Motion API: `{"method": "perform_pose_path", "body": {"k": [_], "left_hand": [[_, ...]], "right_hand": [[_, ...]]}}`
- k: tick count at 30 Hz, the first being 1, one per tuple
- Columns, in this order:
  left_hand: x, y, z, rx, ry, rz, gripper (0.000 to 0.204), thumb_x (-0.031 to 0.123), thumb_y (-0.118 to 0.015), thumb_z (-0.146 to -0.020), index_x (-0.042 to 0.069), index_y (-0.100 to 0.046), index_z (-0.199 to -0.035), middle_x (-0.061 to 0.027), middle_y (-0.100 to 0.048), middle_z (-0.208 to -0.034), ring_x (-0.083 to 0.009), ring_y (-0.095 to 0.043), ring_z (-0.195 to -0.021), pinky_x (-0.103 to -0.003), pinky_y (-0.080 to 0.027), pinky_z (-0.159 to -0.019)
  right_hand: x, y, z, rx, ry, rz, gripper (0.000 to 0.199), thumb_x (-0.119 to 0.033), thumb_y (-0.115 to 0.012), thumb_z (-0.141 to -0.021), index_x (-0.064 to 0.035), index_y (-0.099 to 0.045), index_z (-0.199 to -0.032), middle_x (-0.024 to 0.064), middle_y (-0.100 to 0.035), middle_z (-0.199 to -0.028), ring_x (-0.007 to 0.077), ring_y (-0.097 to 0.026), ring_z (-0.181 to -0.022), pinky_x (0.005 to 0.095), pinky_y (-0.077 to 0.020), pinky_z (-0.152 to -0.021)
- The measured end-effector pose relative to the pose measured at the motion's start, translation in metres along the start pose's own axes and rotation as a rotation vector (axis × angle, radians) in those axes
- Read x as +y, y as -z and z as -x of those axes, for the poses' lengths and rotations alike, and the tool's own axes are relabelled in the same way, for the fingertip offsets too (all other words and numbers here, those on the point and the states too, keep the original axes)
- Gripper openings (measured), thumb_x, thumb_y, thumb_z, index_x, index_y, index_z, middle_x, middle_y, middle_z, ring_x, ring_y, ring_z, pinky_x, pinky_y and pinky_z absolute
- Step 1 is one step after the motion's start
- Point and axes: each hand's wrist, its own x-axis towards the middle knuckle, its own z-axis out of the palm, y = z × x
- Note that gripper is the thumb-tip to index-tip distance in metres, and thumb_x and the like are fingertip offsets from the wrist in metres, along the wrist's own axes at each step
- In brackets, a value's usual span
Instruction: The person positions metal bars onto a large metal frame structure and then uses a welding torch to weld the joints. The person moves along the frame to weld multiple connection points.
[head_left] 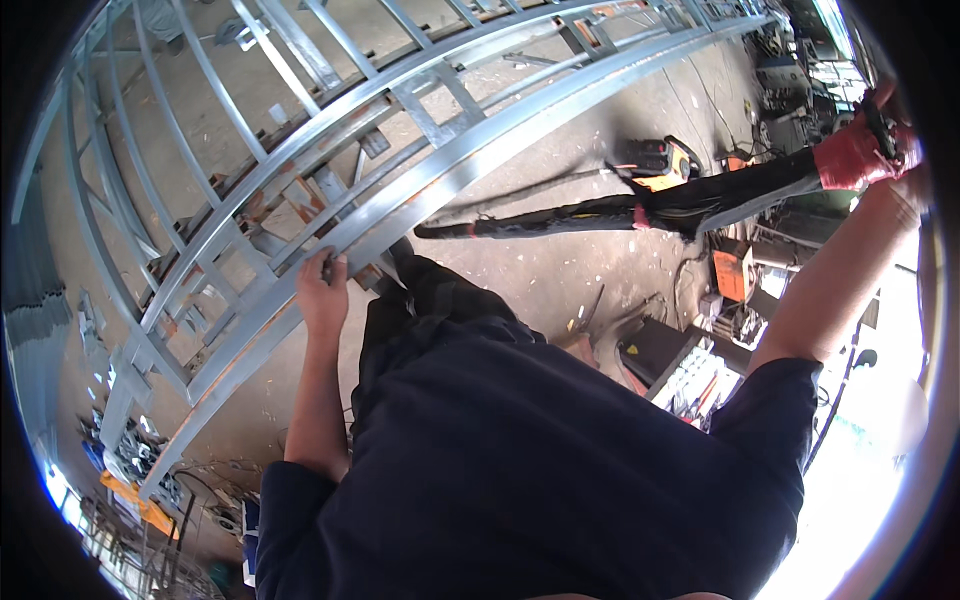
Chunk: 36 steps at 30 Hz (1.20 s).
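A large frame of silvery steel tubes (pixel 430 190) stretches across the upper left. On its nearest long tube lies my left hand (pixel 324 295), its fingers curled over the edge. My right arm is raised at the far right. There my right hand (pixel 904 172) is closed around the red-wrapped end of a thick, black-sleeved cable (pixel 740 197). The cable slants down leftward, with red bands along it, to a narrower end beside my legs. Glare and the picture's rim partly hide the right fingers and whatever lies beyond them.
A yellow-and-black machine (pixel 660 165) stands on the floor beyond the cable. An orange box-shaped unit (pixel 733 272) and a dark cabinet (pixel 655 352) are to my right. Loose cables and scraps litter the concrete floor (pixel 560 285). Yellow material (pixel 140 503) lies at lower left.
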Motion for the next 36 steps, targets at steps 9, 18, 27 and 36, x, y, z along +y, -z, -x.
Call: {"method": "perform_pose_path", "body": {"k": [9,18,27,36], "left_hand": [[0.025,-0.008,0.009,0.080,0.076,-0.004,0.031,0.024,-0.070,-0.091,0.002,-0.071,-0.113,-0.0165,-0.068,-0.104,-0.0305,-0.066,-0.100,-0.038,-0.051,-0.089],[0.036,-0.033,0.010,0.462,0.284,-0.086,0.036,0.029,-0.067,-0.094,0.002,-0.069,-0.119,-0.0180,-0.066,-0.118,-0.0360,-0.062,-0.112,-0.043,-0.048,-0.097],[0.020,-0.061,-0.004,0.947,0.634,-0.302,0.059,0.039,-0.067,-0.092,0.006,-0.055,-0.139,-0.0171,-0.051,-0.141,-0.0378,-0.045,-0.133,-0.050,-0.035,-0.111],[0.032,-0.077,-0.040,1.090,0.857,-0.409,0.050,0.034,-0.060,-0.096,0.007,-0.055,-0.139,-0.0155,-0.052,-0.139,-0.0359,-0.041,-0.134,-0.052,-0.028,-0.114]], "right_hand": [[0.143,0.128,0.046,0.493,-0.213,0.124,0.042,-0.020,-0.078,-0.081,0.0005,-0.065,-0.115,0.0095,-0.070,-0.093,0.0149,-0.067,-0.074,0.0282,-0.0557,-0.067],[0.187,0.091,-0.079,0.203,-0.098,0.080,0.041,-0.016,-0.081,-0.079,0.0005,-0.067,-0.113,0.0092,-0.072,-0.094,0.0148,-0.068,-0.076,0.0289,-0.0570,-0.069],[0.086,-0.150,-0.169,-0.490,0.162,0.061,0.040,-0.012,-0.083,-0.077,0.0004,-0.069,-0.112,0.0089,-0.073,-0.095,0.0148,-0.069,-0.078,0.0296,-0.0583,-0.070],[0.052,-0.493,-0.163,-1.395,0.092,0.407,0.039,-0.008,-0.085,-0.075,0.0004,-0.071,-0.111,0.0085,-0.074,-0.095,0.0148,-0.070,-0.080,0.0303,-0.0595,-0.072]]}}
